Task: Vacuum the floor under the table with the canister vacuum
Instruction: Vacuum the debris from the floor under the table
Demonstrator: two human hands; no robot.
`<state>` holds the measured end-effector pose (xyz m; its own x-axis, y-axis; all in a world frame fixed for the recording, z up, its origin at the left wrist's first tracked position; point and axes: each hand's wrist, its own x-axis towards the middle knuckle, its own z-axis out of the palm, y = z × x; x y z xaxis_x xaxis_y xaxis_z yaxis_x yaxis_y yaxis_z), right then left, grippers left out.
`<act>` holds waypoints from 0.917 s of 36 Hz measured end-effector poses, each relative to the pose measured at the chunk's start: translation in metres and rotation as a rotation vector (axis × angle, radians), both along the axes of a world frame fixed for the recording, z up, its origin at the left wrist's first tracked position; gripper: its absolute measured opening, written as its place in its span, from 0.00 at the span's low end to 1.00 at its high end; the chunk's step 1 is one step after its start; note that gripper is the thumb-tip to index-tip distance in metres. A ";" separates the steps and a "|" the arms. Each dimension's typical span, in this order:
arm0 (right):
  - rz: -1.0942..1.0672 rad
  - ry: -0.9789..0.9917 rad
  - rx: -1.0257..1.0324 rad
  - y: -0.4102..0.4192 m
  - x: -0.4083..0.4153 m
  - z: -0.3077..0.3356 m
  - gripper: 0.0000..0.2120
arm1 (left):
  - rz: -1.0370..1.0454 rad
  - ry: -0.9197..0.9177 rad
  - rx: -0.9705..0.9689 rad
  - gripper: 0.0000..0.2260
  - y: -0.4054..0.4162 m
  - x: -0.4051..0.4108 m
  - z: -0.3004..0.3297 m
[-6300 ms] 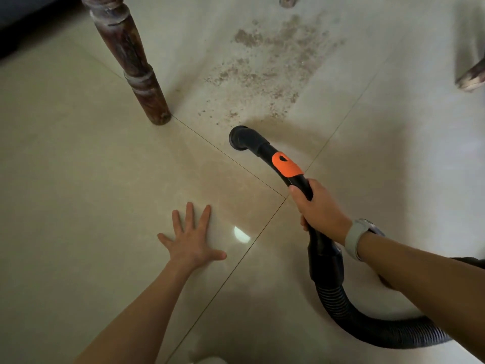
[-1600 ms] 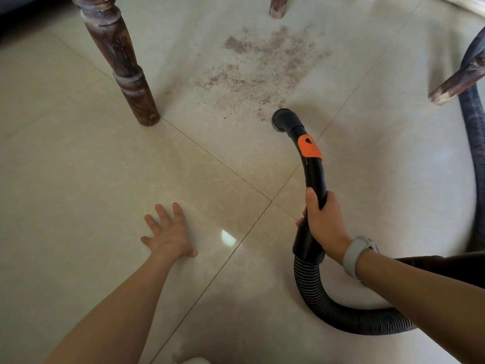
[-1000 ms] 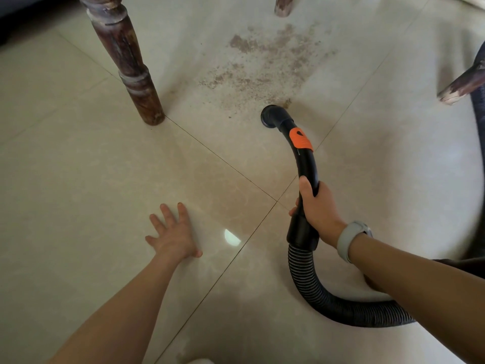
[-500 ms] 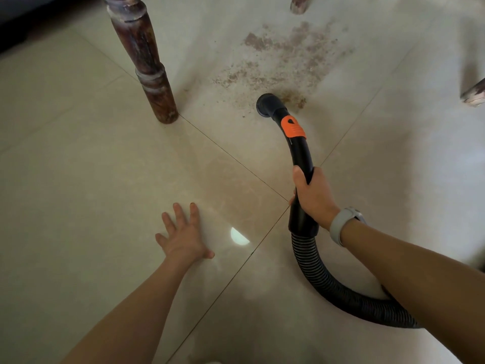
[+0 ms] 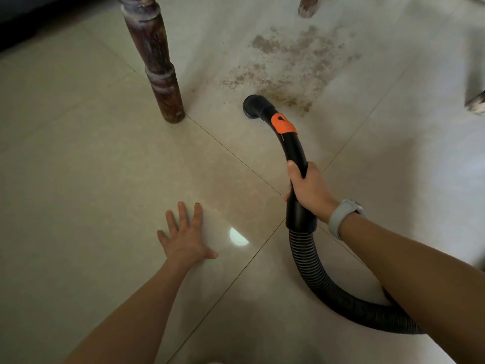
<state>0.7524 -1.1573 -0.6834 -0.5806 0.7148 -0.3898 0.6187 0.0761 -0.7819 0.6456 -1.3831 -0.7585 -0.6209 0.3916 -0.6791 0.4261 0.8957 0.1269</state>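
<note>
Floor: pale glossy tiles (image 5: 78, 179) are seen from above, with a turned wooden table leg (image 5: 154, 61) standing at the upper left.
Dirt: a brown scatter of crumbs (image 5: 291, 64) is spread beyond the nozzle, under the table.
Vacuum hose: the black ribbed hose (image 5: 328, 282) is curved along the floor to a rigid handle with an orange tab (image 5: 283, 124).
Nozzle: the round mouth (image 5: 253, 106) is set at the near edge of the dirt.
Right hand: the right hand (image 5: 308, 190) is wrapped round the handle.
Left hand: the left hand (image 5: 186, 237) is spread flat on the tile as a prop.
Change: since six seconds ago the nozzle has been brought forward to the crumbs; most are judged still to be collected.
</note>
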 end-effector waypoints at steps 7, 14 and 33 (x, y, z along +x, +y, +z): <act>-0.017 0.041 -0.087 0.006 0.017 0.017 0.13 | 0.007 0.009 -0.004 0.57 0.002 0.001 0.001; 0.053 0.024 -0.138 -0.001 0.028 0.024 0.14 | 0.013 0.005 -0.013 0.57 0.002 0.001 0.000; -0.082 -0.101 0.140 -0.014 0.067 0.020 0.14 | 0.035 0.002 -0.042 0.57 0.010 0.002 0.004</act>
